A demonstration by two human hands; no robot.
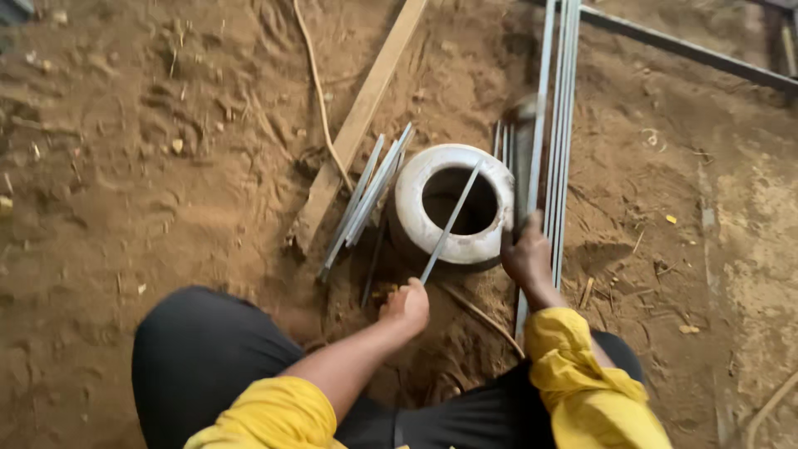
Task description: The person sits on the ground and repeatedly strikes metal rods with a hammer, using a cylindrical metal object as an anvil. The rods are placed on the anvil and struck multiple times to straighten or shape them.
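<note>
Steel strip is gripped in the closed left hand, its far end inside the white pot. Right hand clasps long rods beside the pot. Short strips and a plank lie on dirt.

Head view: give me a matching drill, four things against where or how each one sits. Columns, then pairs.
Things:
1. white pot
2. left hand
3. right hand
4. wooden plank

Places or states:
A. grips the long bundle of metal strips
B. lies on the dirt, left of the pot
C. holds a thin metal strip slanting across the pot's mouth
D. stands open-mouthed between the two hands' reach

Pairs: 1-D, 2-C, 3-A, 4-B
</note>
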